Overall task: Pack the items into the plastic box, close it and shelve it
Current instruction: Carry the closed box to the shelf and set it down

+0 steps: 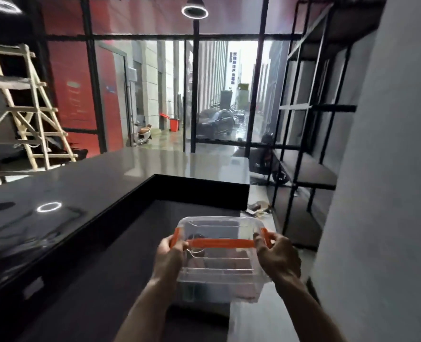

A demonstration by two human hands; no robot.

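A clear plastic box [216, 272] with a lid and an orange handle and side clips is held in the air in front of me, over the lower black counter. My left hand [170, 255] grips its left side at the orange clip. My right hand [276, 255] grips its right side at the other clip. Dim shapes show through the walls, including a thin metal utensil, but I cannot make out the contents. A black metal shelf rack [310, 174] stands ahead on the right.
A glossy black raised counter [56, 206] runs along my left, with a lower dark counter [135, 243] below the box. A grey wall [389, 193] is close on my right. A wooden ladder [31, 107] stands far left. Small debris [258, 208] lies on the floor ahead.
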